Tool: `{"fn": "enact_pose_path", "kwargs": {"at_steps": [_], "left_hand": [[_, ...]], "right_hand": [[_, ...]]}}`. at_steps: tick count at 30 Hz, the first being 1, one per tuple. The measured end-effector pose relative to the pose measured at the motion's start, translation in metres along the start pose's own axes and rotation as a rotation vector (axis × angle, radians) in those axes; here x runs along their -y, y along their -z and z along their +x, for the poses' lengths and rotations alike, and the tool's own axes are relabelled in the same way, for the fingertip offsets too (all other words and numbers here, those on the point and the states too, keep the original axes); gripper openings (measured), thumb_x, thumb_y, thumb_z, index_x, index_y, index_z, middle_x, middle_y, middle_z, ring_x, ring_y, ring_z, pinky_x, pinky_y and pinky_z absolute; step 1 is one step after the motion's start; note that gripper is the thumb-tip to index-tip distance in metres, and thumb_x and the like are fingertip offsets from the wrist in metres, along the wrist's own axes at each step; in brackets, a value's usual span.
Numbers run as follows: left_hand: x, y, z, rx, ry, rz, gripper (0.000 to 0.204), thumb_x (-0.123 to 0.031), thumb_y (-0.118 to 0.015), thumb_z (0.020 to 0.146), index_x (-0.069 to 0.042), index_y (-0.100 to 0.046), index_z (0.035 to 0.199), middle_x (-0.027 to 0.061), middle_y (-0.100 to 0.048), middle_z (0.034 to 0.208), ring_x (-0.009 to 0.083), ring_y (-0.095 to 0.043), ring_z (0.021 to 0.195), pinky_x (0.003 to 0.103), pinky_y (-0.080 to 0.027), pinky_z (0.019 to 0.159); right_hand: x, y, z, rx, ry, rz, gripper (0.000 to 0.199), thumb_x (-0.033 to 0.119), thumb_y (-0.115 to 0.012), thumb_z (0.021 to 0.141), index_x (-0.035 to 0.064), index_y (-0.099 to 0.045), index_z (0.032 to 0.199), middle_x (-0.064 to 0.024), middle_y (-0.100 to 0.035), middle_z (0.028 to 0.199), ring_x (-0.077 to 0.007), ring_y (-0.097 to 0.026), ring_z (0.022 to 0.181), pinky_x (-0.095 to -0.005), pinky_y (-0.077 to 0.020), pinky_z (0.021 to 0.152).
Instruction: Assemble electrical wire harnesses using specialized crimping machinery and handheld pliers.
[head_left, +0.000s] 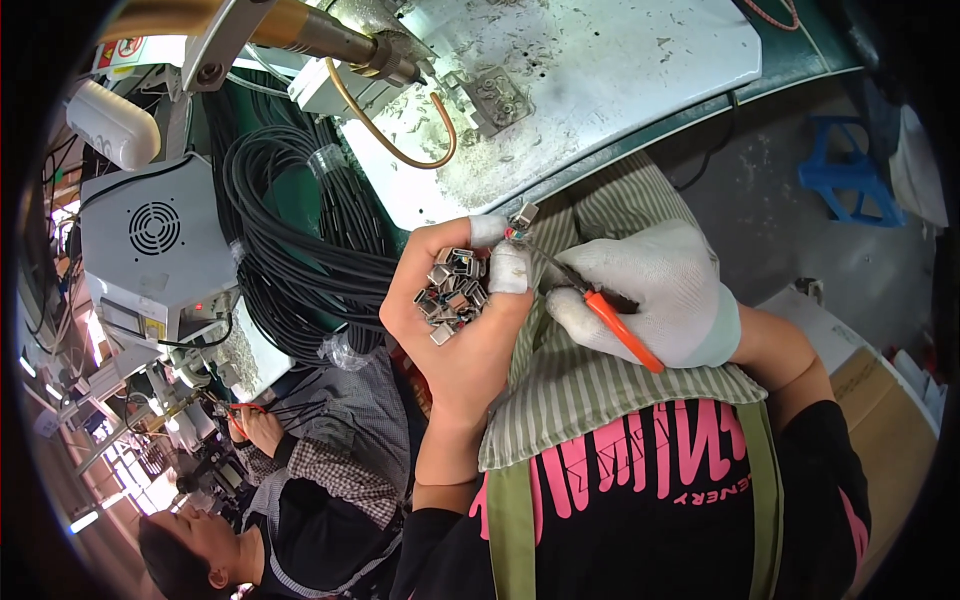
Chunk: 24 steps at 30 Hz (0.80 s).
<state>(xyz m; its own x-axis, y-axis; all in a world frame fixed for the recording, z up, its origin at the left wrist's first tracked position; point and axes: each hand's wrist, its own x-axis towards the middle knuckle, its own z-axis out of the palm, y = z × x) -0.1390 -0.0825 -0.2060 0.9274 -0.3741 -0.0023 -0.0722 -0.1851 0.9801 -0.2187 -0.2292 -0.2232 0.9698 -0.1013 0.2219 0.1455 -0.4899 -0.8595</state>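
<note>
My left hand (455, 330) is closed round a clump of small silvery metal connectors (452, 290) in its palm. Between its thumb and forefinger, both wrapped in white at the tips, it pinches one more connector (524, 215), with tiny coloured wire ends by its base. A white glove covers my right hand (660, 295), which grips orange-handled pliers (622, 330). Their slim metal jaws reach leftward to the pinched connector; whether the tips touch it or its wires I cannot tell. Both hands are above my striped apron (610, 405).
Ahead stands a white worktop (600, 60) strewn with scraps, carrying a metal fixture (495, 98) and a bent copper-coloured tube (425, 160). Coiled black cables (300, 220) and a grey machine box (150, 225) lie left. A co-worker (320, 480) sits lower left. A blue stool (848, 170) stands right.
</note>
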Motion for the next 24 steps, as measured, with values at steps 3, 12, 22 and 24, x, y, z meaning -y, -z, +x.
{"fn": "enact_pose_path", "kwargs": {"at_steps": [3,12,22,24], "left_hand": [[0.003,0.0,0.002,-0.006,0.002,-0.003,0.021,0.001,-0.07,0.073,0.002,-0.058,0.091,-0.0004,-0.058,0.079,0.0027,-0.051,0.069,0.017,-0.041,0.062],[0.011,0.005,0.008,0.092,0.042,0.055,0.017,0.002,-0.069,0.074,0.003,-0.057,0.087,-0.0029,-0.057,0.076,0.0013,-0.049,0.068,0.017,-0.04,0.06],[0.013,0.023,0.034,0.301,0.378,-0.226,0.016,-0.003,-0.07,0.077,0.003,-0.062,0.09,-0.001,-0.06,0.073,0.0034,-0.052,0.064,0.018,-0.043,0.058],[0.012,0.026,0.037,0.328,0.399,-0.261,0.015,-0.003,-0.069,0.078,0.003,-0.062,0.09,-0.0003,-0.061,0.073,0.0042,-0.053,0.064,0.019,-0.044,0.058]], "right_hand": [[0.003,-0.001,0.002,-0.007,-0.127,0.112,0.009,0.011,-0.07,0.071,0.0044,-0.065,0.076,-0.0088,-0.054,0.056,-0.0234,-0.055,0.047,-0.0313,-0.0422,0.044],[-0.011,-0.01,0.008,-0.133,-0.002,-0.249,0.012,0.011,-0.067,0.074,0.0019,-0.063,0.08,-0.0103,-0.054,0.059,-0.0247,-0.055,0.052,-0.0301,-0.0434,0.048],[-0.016,0.003,0.02,0.413,-0.59,0.824,0.022,0.022,-0.059,0.085,0.0022,-0.06,0.076,-0.0014,-0.054,0.055,-0.0098,-0.052,0.046,-0.0248,-0.0419,0.045],[-0.017,0.004,0.02,0.403,-0.561,0.859,0.023,0.023,-0.058,0.086,0.0024,-0.06,0.076,-0.0004,-0.054,0.056,-0.0082,-0.051,0.046,-0.0244,-0.0419,0.045]]}}
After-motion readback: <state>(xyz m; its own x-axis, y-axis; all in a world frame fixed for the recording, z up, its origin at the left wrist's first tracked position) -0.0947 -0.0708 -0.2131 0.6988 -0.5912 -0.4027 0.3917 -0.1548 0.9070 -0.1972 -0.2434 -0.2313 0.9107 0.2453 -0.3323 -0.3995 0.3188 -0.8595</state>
